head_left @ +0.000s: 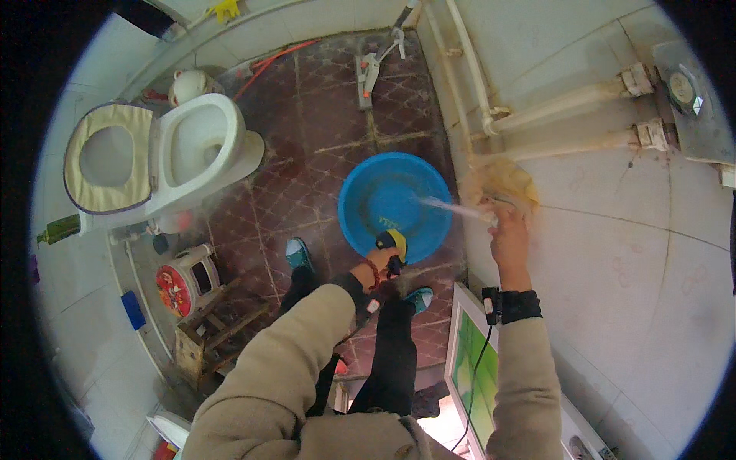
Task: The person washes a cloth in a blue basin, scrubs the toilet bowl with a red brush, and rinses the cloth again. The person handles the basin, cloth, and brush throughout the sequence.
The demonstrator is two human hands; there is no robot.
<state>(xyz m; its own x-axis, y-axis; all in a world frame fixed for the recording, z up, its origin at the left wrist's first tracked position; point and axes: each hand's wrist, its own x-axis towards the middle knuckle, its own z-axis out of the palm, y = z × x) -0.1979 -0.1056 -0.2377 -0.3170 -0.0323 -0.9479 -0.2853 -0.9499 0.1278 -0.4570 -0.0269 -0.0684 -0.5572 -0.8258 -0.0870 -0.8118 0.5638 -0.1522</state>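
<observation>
My left hand (pixel 376 267) is closed around a black and yellow object (pixel 394 244) with a rounded yellow end, held over the near rim of the blue basin (pixel 354 175). Its kind cannot be made out. At the right wall, my right hand (pixel 509 244) has its fingers bent around something small and pale, mostly hidden by the fingers. A pale stream of water (pixel 452 207) runs from beside these fingers into the basin. Just beyond that hand, a yellowish cloth or bag (pixel 506 181) hangs by the pipes.
A white toilet (pixel 249 153) with a raised, padded lid stands at left. Near it are a small wooden stool (pixel 195 349) and a white and red container (pixel 184 280). A squeegee-like mop (pixel 368 80) leans at the far wall. Pipes (pixel 567 107) run along the right wall.
</observation>
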